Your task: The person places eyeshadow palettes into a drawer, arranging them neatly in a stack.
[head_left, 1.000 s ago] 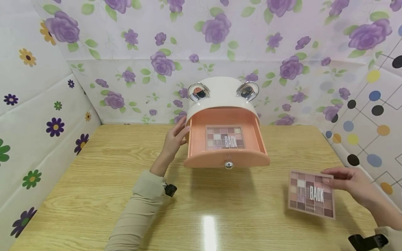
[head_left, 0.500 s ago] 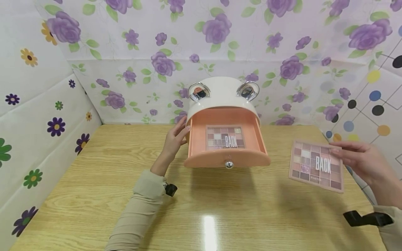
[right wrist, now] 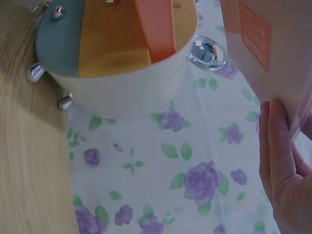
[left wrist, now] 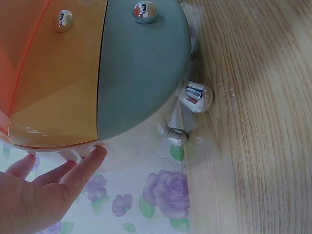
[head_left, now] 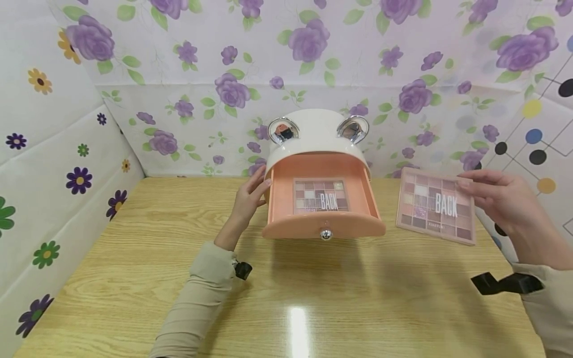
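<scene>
A white storage box (head_left: pixel 319 127) with two chrome-ringed eyes stands at the back of the table, its coral top drawer (head_left: pixel 291 226) pulled out. Inside the drawer lies an eyeshadow palette (head_left: pixel 313 195) lettered BACK. My left hand (head_left: pixel 246 199) rests against the box's left side, thumb by the front edge; in the left wrist view its extended fingers (left wrist: pixel 83 173) touch the white shell. To the drawer's right, my right hand (head_left: pixel 506 211) pinches a second, matching palette (head_left: pixel 425 204) by its right edge, raised above the table. The right wrist view shows this palette's pink underside (right wrist: pixel 248 63) with an orange label.
Below the coral drawer, yellow (left wrist: pixel 58 87) and grey-green (left wrist: pixel 141 73) drawers with chrome knobs stay closed. Small chrome feet (left wrist: pixel 196 96) carry the box. The wooden table (head_left: pixel 134 278) meets flowered cloth (head_left: pixel 188 134) behind and patterned cloth on both sides.
My right hand has carried its palette up and away from me, most recently slightly left toward the drawer. The left hand, box and drawer hold still.
</scene>
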A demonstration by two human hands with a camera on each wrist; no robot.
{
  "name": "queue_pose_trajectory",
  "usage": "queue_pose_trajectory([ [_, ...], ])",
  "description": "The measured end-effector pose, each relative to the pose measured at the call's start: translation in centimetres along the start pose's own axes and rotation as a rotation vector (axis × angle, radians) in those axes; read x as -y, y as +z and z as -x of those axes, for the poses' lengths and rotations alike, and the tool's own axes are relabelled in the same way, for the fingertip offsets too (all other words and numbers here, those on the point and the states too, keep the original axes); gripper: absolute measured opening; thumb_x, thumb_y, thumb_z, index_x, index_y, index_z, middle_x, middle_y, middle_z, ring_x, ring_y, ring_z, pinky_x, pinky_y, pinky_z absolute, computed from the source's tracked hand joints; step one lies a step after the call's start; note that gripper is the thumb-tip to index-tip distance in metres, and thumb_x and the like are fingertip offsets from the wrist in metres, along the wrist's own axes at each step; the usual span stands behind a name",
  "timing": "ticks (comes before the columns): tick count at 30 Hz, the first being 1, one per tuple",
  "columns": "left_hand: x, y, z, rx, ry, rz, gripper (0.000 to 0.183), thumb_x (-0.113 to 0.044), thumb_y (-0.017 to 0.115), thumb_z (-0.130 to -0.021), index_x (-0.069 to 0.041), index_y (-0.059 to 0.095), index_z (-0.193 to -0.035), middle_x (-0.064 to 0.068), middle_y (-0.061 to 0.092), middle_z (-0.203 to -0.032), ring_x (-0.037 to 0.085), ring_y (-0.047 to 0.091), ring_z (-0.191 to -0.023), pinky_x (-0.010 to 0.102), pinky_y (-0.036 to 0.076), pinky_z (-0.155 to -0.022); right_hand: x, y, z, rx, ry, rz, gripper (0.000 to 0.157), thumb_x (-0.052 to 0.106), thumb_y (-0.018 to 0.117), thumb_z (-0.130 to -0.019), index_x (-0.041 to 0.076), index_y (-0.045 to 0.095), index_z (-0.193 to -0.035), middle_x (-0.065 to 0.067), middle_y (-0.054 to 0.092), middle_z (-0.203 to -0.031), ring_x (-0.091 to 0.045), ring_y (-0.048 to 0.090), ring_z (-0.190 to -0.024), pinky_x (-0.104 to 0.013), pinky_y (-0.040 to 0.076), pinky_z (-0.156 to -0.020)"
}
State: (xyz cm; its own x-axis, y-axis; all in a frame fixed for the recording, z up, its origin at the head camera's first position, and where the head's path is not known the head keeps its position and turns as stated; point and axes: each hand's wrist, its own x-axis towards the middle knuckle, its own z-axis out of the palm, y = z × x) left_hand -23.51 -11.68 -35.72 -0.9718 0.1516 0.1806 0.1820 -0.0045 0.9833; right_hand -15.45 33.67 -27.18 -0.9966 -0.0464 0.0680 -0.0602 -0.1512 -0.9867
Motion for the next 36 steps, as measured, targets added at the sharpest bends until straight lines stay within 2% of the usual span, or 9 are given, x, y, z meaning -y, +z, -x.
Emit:
queue_pose_trajectory([
  [8,0.0,-0.1,0.0,-0.005,-0.004,-0.002,0.054,-0.021,0.049,-0.092,-0.014,0.033,-0.143,0.017,0.042,-0.136,0.029,0.046,-0.117,0.050,0.045,-0.087,1.2,2.2,-1.5,-0.006,-0.010,-0.003,0.021,-0.008,0.055,-0.085,0.004,0.072,-0.089,-0.002,0.064,-0.091,-0.013,0.062,-0.079,-0.020,0.051,-0.071],
  [15,0.0,-0.1,0.0,-0.006,-0.008,-0.012,0.054,-0.019,0.049,-0.092,-0.012,0.032,-0.143,0.018,0.041,-0.137,0.029,0.045,-0.118,0.046,0.047,-0.085,1.8,4.1,-2.6,-0.018,0.014,0.056,0.014,-0.001,0.062,-0.084,0.008,0.072,-0.087,0.000,0.066,-0.084,-0.011,0.061,-0.076,-0.019,0.050,-0.069],
  [22,0.0,-0.1,0.0,-0.007,-0.001,-0.008,0.056,-0.022,0.049,-0.091,-0.011,0.031,-0.143,0.018,0.042,-0.136,0.028,0.046,-0.118,0.046,0.048,-0.085,1.9,6.1,-3.7,0.028,-0.008,0.034,0.014,-0.002,0.061,-0.083,0.007,0.072,-0.086,-0.002,0.066,-0.084,-0.012,0.061,-0.077,-0.021,0.050,-0.070],
  [27,0.0,-0.1,0.0,-0.007,-0.004,-0.012,0.055,-0.022,0.049,-0.092,-0.012,0.032,-0.143,0.018,0.042,-0.136,0.029,0.046,-0.117,0.045,0.048,-0.084,1.9,7.4,-4.4,0.025,-0.007,0.037,0.013,-0.002,0.064,-0.082,0.007,0.073,-0.084,-0.002,0.065,-0.088,-0.012,0.063,-0.076,-0.021,0.051,-0.069],
  [36,0.0,0.0,0.0,-0.004,0.001,-0.009,0.054,-0.023,0.049,-0.092,-0.014,0.032,-0.143,0.017,0.043,-0.135,0.029,0.047,-0.116,0.047,0.047,-0.085,1.9,9.1,-5.1,0.022,0.018,0.110,0.007,0.005,0.067,-0.081,0.010,0.072,-0.080,-0.002,0.065,-0.084,-0.011,0.062,-0.074,-0.020,0.051,-0.067],
])
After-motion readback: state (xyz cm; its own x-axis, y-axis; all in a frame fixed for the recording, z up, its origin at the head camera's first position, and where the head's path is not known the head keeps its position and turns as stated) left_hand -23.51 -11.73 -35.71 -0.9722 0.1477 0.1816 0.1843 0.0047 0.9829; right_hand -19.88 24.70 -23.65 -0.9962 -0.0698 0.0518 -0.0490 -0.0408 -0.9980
